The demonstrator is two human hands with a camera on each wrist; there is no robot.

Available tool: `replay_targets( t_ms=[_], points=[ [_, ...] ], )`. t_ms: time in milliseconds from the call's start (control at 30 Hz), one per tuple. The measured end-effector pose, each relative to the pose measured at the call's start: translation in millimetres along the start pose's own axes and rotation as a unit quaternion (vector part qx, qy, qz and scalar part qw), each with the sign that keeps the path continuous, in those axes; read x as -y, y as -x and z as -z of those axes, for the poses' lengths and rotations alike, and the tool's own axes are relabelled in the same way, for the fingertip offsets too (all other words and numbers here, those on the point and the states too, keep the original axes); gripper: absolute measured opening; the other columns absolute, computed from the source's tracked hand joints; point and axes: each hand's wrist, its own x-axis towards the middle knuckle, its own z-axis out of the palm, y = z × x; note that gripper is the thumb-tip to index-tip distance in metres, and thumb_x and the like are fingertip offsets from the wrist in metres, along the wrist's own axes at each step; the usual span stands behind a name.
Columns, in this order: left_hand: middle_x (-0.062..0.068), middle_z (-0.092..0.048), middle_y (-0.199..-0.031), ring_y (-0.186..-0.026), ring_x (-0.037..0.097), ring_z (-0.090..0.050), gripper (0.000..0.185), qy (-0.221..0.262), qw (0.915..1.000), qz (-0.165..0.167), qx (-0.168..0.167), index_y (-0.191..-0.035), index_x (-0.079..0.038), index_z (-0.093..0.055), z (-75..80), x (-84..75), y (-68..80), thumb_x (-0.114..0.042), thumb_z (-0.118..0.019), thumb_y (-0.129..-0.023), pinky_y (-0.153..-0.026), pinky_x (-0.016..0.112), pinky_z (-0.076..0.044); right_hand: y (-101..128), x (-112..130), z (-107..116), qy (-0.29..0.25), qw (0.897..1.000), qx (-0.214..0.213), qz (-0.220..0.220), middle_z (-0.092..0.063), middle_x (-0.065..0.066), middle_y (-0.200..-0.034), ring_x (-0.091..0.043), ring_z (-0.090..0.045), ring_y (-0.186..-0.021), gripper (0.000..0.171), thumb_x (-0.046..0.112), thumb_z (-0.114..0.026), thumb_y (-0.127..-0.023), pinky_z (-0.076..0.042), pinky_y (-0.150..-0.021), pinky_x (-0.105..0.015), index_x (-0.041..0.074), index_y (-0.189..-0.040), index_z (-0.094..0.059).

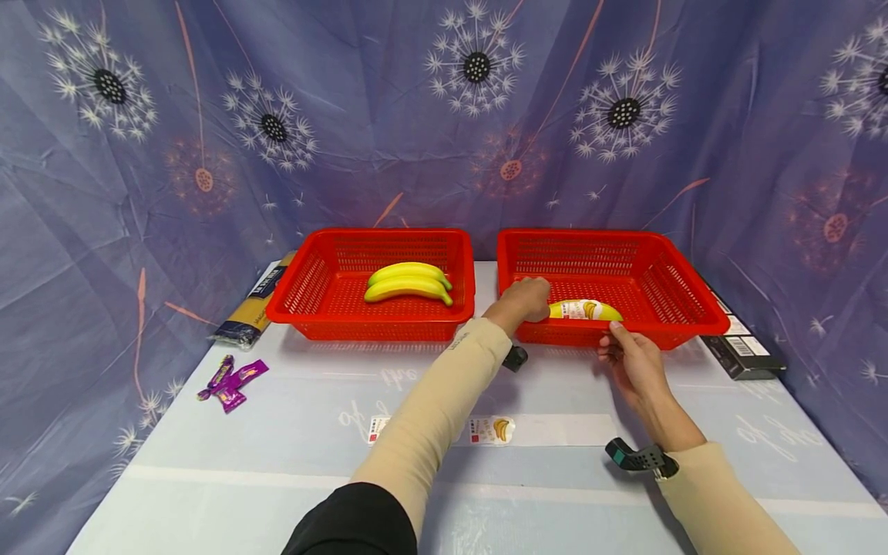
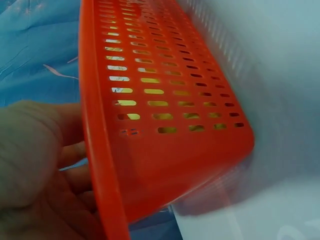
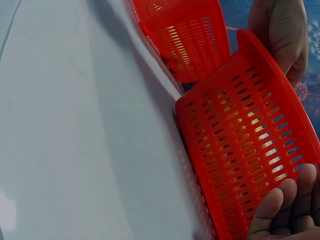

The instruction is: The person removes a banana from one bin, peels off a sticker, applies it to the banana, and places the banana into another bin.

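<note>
A banana (image 1: 602,311) with a white printed label lies by the front wall inside the right red basket (image 1: 683,330). My left hand (image 1: 529,299) reaches over that basket's front left corner beside the banana's left end. The rim hides its fingertips in the left wrist view, so what they touch cannot be told. With my right hand (image 1: 640,366) I grip the front rim near the banana's right end, thumb at the top and curled fingers (image 3: 287,197) against the outer wall. Yellow shows through the slots in both wrist views.
Left of it stands another red basket (image 1: 378,330) with yellow bananas (image 1: 408,289). Purple-wrapped sweets (image 1: 232,383) lie at the table's left, near a brown-and-black packet (image 1: 257,304). A black box (image 1: 744,357) is at the right. Banana stickers (image 1: 491,430) lie on a strip in front.
</note>
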Motion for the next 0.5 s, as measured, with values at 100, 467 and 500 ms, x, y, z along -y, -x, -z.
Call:
replay_targets(
  t_ms=[100,467,500],
  points=[
    [-0.005,-0.061,-0.122,-0.113,0.014,-0.055,0.030,0.037,0.9983,-0.026,-0.037,-0.121,-0.017,-0.061,-1.8,4.3,2.3,-0.023,-0.057,-0.091,-0.094,0.027,-0.045,1,0,0,-0.001,1.000,0.002,0.001,-0.067,0.003,-0.065,-0.010,-0.060,-0.059,0.024,0.026,-0.061,-0.091,-0.052,-0.061,-0.021,0.009,-0.075,-0.065],
    [0.005,-0.060,-0.114,-0.107,0.018,-0.053,0.029,0.220,0.9485,-0.079,-0.214,-0.119,-0.014,-0.061,9.3,44.2,24.0,-0.020,-0.058,-0.091,-0.093,0.031,-0.044,16,-7,-25,0.247,0.968,-0.038,0.021,-0.063,0.010,-0.071,-0.007,-0.059,-0.063,0.039,0.039,-0.057,-0.092,-0.052,-0.063,-0.020,0.002,-0.095,-0.064],
    [0.004,-0.060,-0.114,-0.107,0.019,-0.053,0.029,0.232,0.9442,-0.075,-0.222,-0.119,-0.014,-0.061,11.8,49.3,26.0,-0.020,-0.058,-0.091,-0.092,0.031,-0.044,18,-8,-29,0.278,0.959,-0.038,0.033,-0.063,0.011,-0.072,-0.007,-0.059,-0.064,0.042,0.039,-0.057,-0.092,-0.052,-0.064,-0.020,-0.001,-0.097,-0.063]
  ],
)
